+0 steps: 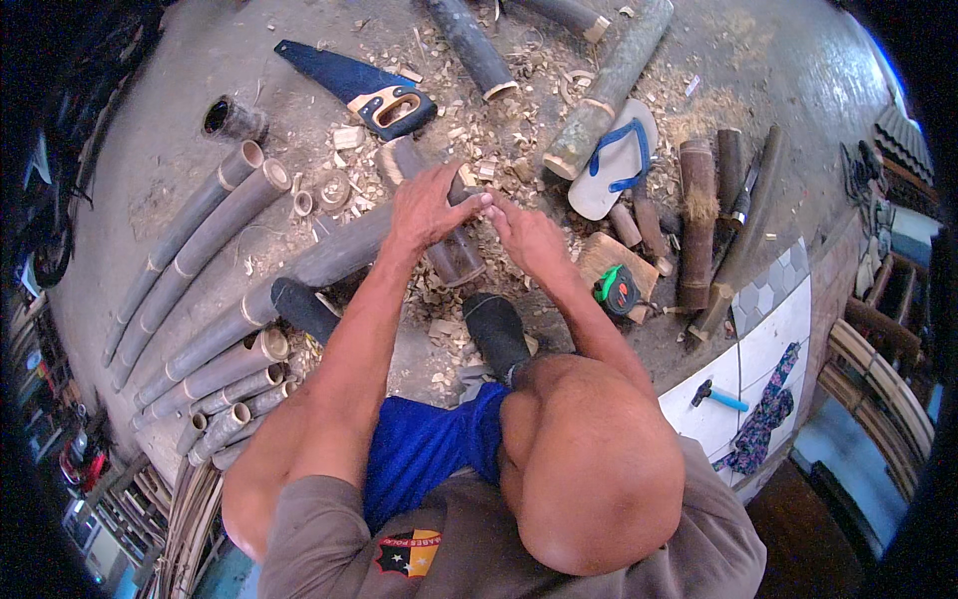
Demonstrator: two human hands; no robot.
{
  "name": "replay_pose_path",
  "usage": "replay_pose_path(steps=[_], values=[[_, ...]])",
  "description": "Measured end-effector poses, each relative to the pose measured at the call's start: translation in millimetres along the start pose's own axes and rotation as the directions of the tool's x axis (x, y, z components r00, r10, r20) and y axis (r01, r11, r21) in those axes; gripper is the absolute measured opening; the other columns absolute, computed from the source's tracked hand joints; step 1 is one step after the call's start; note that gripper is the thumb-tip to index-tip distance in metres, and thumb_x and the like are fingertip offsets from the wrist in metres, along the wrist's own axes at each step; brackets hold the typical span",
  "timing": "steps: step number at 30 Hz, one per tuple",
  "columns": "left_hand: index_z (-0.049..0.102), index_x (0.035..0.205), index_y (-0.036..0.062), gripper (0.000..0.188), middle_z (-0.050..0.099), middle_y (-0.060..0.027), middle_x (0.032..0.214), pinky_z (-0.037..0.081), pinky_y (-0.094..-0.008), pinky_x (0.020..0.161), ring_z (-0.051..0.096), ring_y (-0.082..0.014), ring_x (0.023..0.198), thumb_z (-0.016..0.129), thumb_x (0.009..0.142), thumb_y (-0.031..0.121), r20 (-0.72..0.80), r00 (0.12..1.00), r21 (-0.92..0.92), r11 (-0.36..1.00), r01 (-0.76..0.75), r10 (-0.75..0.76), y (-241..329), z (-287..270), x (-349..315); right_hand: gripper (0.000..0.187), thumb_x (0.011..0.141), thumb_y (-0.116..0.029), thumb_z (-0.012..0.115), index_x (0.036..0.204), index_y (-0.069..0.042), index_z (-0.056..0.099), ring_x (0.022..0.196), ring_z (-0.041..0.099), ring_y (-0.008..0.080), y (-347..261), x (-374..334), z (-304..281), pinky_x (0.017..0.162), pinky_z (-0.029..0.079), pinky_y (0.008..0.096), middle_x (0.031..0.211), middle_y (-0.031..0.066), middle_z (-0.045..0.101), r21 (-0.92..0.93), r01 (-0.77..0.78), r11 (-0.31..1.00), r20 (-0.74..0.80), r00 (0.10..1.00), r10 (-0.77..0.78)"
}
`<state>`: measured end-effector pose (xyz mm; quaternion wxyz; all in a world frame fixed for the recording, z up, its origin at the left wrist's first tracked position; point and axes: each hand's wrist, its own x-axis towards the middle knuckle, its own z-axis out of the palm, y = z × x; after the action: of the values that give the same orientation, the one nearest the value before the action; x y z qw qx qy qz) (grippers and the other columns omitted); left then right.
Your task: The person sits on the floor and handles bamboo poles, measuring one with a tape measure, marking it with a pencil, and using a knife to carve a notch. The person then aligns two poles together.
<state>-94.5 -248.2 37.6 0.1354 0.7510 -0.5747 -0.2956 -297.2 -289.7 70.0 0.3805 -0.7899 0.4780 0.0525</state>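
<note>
We see the short bamboo piece under our left hand, the nearer one. It slants from far left to near right. Our right hand is just beside it. Our fingertips meet; we can't tell if they pinch anything.

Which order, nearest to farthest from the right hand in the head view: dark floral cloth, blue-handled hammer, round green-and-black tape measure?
1. Round green-and-black tape measure: lower right of the right hand.
2. Blue-handled hammer: farther lower right, on white tiles.
3. Dark floral cloth: just right of the hammer.
</note>
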Motion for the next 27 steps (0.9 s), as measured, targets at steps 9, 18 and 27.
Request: replay_pose_path(steps=[9,18,27], values=[[0.059,0.136,0.0064,0.089,0.070,-0.0227,0.121,0.052,-0.0520,0.094,0.066,-0.0400,0.114,0.073,0.077,0.072,0.010,0.999,0.143,0.989,0.032,-0.034,12.4,-8.7,7.6,0.047,0.108,-0.042,0.043,0.137,-0.011,0.064,0.094,0.068,0.0508,57.3,34.8,26.4,0.086,0.054,0.0574,0.102,0.0297,0.071,0.205,0.072,0.976,-0.243,0.970,-0.020],[0.045,0.151,0.0102,0.098,0.059,-0.0200,0.141,0.045,-0.0524,0.107,0.056,-0.0410,0.129,0.074,0.077,0.067,0.030,0.996,0.234,0.968,-0.093,0.088,-0.4,1.8,0.4,0.049,0.107,-0.046,0.045,0.149,-0.022,0.053,0.086,0.068,0.0509,18.5,-2.3,8.9,0.080,0.053,0.0608,0.091,0.0308,0.070,0.135,0.012,0.991,-0.068,0.998,-0.003],[0.052,0.148,0.0085,0.095,0.061,-0.0234,0.139,0.047,-0.0509,0.105,0.059,-0.0403,0.127,0.066,0.081,0.075,-0.002,0.997,0.015,0.997,-0.080,0.080,1.4,-3.1,-2.8,0.048,0.107,-0.045,0.045,0.151,-0.028,0.050,0.080,0.069,0.0502,7.7,-5.1,10.9,0.075,0.055,0.0604,0.085,0.0285,0.071,-0.018,0.027,0.999,-0.072,0.997,-0.028]])
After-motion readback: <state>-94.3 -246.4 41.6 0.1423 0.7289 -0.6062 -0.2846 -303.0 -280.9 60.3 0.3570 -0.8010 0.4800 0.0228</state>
